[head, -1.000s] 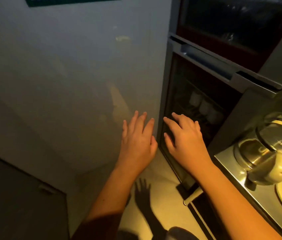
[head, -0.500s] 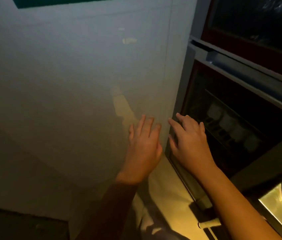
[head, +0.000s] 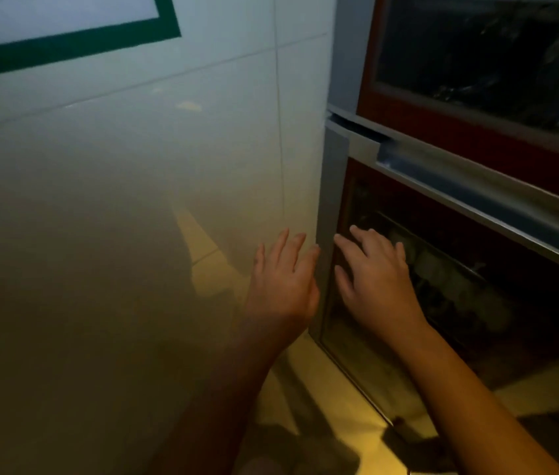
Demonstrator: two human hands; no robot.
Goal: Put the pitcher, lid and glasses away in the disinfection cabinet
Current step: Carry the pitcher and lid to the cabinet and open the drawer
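head view | left hand (head: 281,286) spread flat and empty before the pale tiled wall (head: 134,200); right hand (head: 374,279) likewise splayed, holding nothing, over the dark glass lower door (head: 408,303) of the silver-framed disinfection cabinet (head: 334,186), probably reaching to open it | pitcher, lid out of sight; pale cups dimly behind glass

- A pale tiled wall (head: 117,200) fills the left and middle of the frame, crossed by thin grout lines.
- A dark green border (head: 65,46) frames a lighter panel at the upper left.
- The floor (head: 332,406) at lower centre glows warm yellow.
- Light is dim: cool and bluish near the top, yellowish lower down, with soft shadows on wall and floor.
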